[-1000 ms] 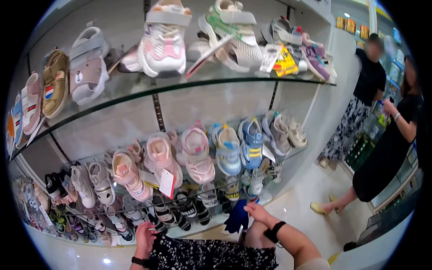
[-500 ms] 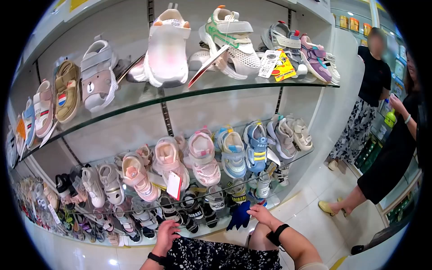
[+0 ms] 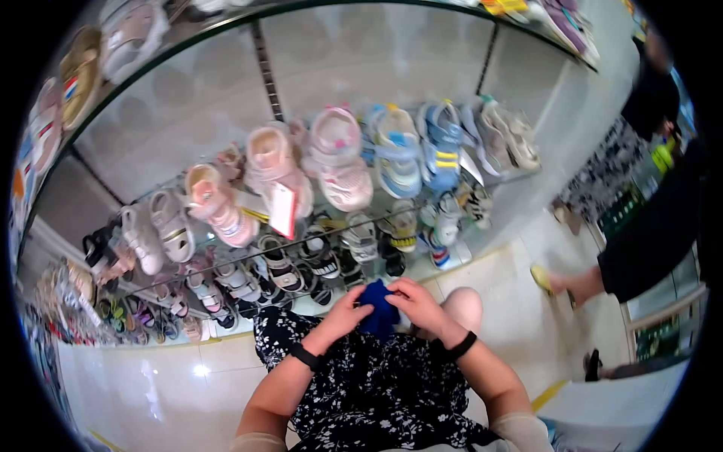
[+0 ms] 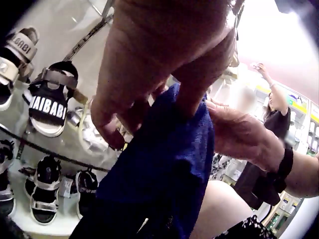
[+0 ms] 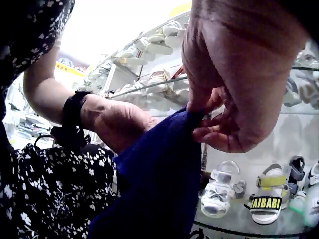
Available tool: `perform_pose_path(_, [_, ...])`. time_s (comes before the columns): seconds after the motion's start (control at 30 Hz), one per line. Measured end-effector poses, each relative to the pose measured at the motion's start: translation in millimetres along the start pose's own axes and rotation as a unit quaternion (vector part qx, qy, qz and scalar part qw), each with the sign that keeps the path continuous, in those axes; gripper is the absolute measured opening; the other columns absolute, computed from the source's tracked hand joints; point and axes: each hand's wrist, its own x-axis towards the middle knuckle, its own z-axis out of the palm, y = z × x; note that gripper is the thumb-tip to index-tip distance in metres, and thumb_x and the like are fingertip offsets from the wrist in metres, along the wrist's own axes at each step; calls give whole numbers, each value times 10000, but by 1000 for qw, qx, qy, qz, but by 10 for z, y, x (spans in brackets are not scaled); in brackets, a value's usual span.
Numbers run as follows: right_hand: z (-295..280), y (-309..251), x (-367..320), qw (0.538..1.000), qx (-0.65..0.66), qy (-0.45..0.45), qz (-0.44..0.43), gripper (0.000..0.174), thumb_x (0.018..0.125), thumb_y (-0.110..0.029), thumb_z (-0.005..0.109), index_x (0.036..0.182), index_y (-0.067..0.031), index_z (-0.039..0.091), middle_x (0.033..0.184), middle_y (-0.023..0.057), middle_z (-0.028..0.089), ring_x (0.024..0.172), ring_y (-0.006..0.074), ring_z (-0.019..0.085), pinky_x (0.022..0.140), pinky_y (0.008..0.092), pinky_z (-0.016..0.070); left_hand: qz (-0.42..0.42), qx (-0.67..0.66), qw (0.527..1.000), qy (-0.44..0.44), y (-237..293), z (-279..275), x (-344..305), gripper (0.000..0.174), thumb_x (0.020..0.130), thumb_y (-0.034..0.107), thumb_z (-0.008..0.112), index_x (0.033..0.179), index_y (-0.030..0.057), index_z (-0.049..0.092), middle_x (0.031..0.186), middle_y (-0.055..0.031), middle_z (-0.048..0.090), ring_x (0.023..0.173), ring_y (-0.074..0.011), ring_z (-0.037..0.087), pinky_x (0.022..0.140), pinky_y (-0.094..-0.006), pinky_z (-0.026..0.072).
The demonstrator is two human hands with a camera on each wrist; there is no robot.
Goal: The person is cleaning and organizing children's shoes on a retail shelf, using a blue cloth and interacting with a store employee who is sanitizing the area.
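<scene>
Can see 3 pink shoes in front below the upper glass shelf, with 2 blue shoes to the right and a white, red-edged tag before the middle pink one. Can read "AIBABI" in yellow on 1 sandal. Farther right, can make out 2 people standing on a pale tiled floor.

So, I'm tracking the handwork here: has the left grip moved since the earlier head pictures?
Yes: in the head view, the left grip went from below-left of the white tag to its lower right, onto the blue cloth.
</scene>
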Motion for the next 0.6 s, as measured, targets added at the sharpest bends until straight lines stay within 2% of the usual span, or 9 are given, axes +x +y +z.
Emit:
perform_pose_path(0.07, [52,126,-52,1000,20,-6,-12,151,826,-123,573,917,-4,584,864,97,542,790,218,543,682,285,431,-20,6,999,32,-166,-17,13,390,799,108,618,1149,11,476,984,-69,583,889,-139,548,800,-266,439])
perform_pose_path(0.13, [61,221,-115,1000,-6,2,1,141,830,-113,565,915,-2,587,878,101,547,809,236,544,709,295,435,-45,56,997,23,-235,-75,-25,404,793,125,638,1146,14,476,977,-69,584,866,-130,544,763,-261,439])
perform_pose_path(0.23, [45,234,-168,1000,7,27,8,128,833,-101,558,908,1,580,906,99,541,856,242,533,754,302,428,-35,31,999,9,-365,-101,-43,423,784,145,660,1142,15,476,938,-62,588,827,-123,541,735,-253,436])
perform_pose_path(0.33, [13,301,-127,996,42,78,-6,119,840,-97,551,901,4,569,929,87,533,872,226,527,763,295,421,-58,49,997,-22,-279,-132,-76,370,792,169,659,1090,5,512,879,-47,585,788,-115,534,721,-246,435])
perform_pose_path(0.37, [-1,282,-92,993,82,85,-17,111,848,-92,543,904,4,555,936,69,520,865,185,516,749,276,415,-96,61,992,-62,-269,-163,-68,343,789,215,662,1031,0,550,828,-54,575,739,-131,530,692,-257,432])
perform_pose_path(0.47, [-29,155,-85,990,124,69,16,118,859,-100,533,930,-6,546,907,46,511,838,139,500,728,255,410,-86,186,978,-38,-214,-190,-57,333,777,263,668,960,1,572,798,-73,556,693,-163,526,661,-276,426])
perform_pose_path(0.5, [5,169,-105,986,143,56,62,130,876,-115,519,948,-8,536,868,28,519,802,106,492,707,242,410,65,284,956,42,-362,-216,-57,337,757,280,681,900,1,558,775,-91,533,650,-192,517,637,-294,423])
perform_pose_path(0.53, [20,176,-125,986,136,46,81,134,881,-121,515,950,-7,534,857,25,524,793,102,491,704,241,411,64,264,960,72,-410,-233,-48,297,749,229,692,844,5,522,764,-76,518,638,-166,505,617,-282,423])
perform_pose_path(0.6, [17,188,-146,986,119,28,114,145,891,-132,506,954,-5,532,835,19,535,775,93,491,699,238,413,-47,114,988,88,-337,-284,-50,274,736,169,701,832,17,494,762,-60,531,660,-137,504,610,-265,422])
